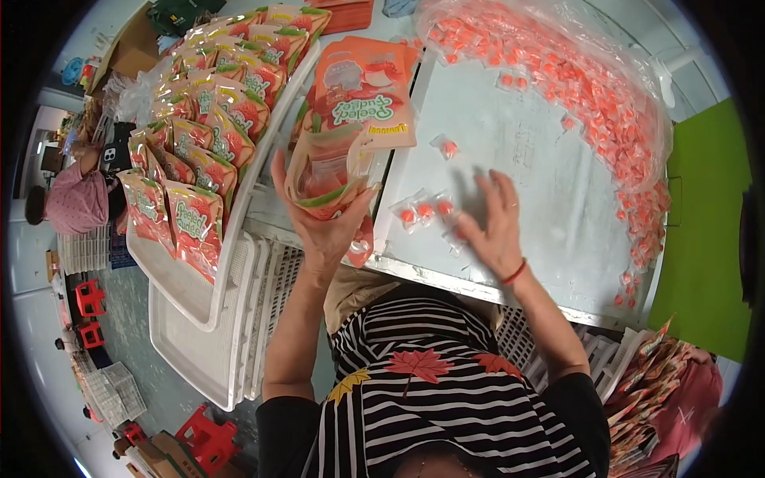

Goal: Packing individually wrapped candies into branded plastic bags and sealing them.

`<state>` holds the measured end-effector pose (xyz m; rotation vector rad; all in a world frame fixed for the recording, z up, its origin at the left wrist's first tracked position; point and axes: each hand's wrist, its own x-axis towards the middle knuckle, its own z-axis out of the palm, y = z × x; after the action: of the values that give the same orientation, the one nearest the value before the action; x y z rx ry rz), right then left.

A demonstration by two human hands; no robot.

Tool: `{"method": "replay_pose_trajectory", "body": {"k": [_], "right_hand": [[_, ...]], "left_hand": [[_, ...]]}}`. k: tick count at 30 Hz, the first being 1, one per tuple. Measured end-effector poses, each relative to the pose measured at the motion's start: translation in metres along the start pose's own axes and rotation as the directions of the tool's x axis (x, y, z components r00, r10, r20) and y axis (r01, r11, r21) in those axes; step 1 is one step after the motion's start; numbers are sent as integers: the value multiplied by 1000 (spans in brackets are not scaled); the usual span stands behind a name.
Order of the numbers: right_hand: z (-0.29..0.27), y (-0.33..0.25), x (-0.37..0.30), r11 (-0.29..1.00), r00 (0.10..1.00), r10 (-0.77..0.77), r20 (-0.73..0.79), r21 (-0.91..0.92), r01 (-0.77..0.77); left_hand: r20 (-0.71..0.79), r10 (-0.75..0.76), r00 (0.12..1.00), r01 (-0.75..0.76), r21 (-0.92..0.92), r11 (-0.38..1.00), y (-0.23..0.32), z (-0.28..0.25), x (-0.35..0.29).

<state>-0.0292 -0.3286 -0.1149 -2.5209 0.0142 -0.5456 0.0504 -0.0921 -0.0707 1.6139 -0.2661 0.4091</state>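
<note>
Pouch [319, 182] in left hand [323, 239], mouth agape; right hand [498, 235] wide; plump pouches [191, 143] in tray [195, 295].

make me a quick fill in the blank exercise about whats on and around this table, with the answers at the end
1. The left hand holds a pouch whose top is ____.
2. The wristband by the right hand is coloured ____.
3. The rows of pouches on the white tray are to the person's ____.
4. The large flat panel beyond the table's right side is coloured ____.

Missing words: open; red; left; green.
</note>
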Motion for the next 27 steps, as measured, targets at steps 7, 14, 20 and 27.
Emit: {"method": "replay_pose_trajectory", "body": {"k": [7, 14, 20, 27], "right_hand": [[48, -66, -11, 996, 994, -37, 106, -71, 45], [76, -31, 22, 966, 972, -221, 76, -121, 229], [64, 6, 68, 945, 973, -220, 65, -235, 229], [68, 31, 86, 939, 958, -288, -9, -199, 281]], "left_hand": [[103, 119, 988, -140, 236, 962, -5, -8, -11], [93, 57, 994, -75, 208, 975, -10, -9, -18], [125, 52, 991, -72, 156, 985, -9, -4, -16], [259, 205, 944, -267, 235, 934, 19, 39, 0]]}}
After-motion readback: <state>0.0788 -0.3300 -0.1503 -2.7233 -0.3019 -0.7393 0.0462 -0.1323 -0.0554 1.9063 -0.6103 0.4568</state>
